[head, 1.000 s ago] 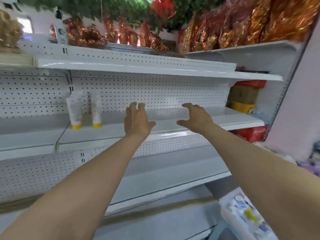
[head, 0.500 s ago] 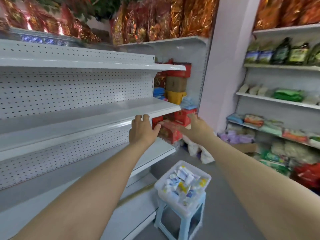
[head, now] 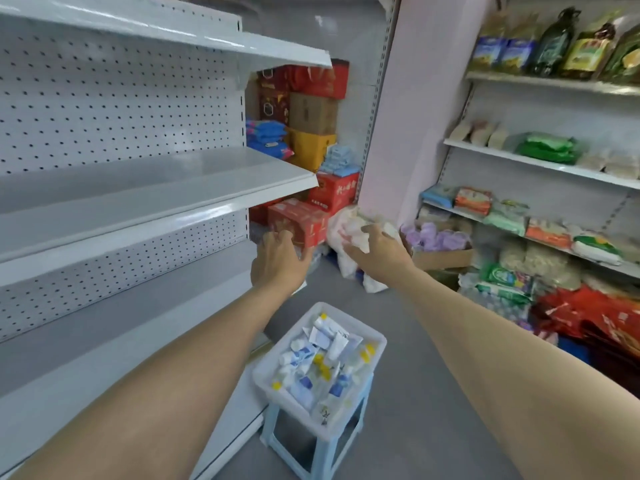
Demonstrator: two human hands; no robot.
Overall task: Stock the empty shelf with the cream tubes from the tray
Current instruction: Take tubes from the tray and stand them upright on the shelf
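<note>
A white plastic tray (head: 266, 386) holds several cream tubes (head: 325, 362), white with blue and yellow caps. It sits on a pale blue stool at the lower middle. The white metal shelf (head: 156, 188) with a pegboard back fills the left; the part in view is bare. My left hand (head: 278, 259) and my right hand (head: 379, 252) are stretched forward in the air above and beyond the tray. Both hold nothing, with fingers loosely curled.
A pale blue stool (head: 318, 455) carries the tray on the grey floor. Red and brown cartons (head: 311, 216) are stacked past the shelf's end, with a white plastic bag (head: 346, 237) beside them. Stocked shelves (head: 547, 161) line the right wall behind a pink pillar (head: 426, 116).
My view has swung right and down, away from the two tubes standing on the shelf. The tray and stool have come into view below my hands, which have dropped lower.
</note>
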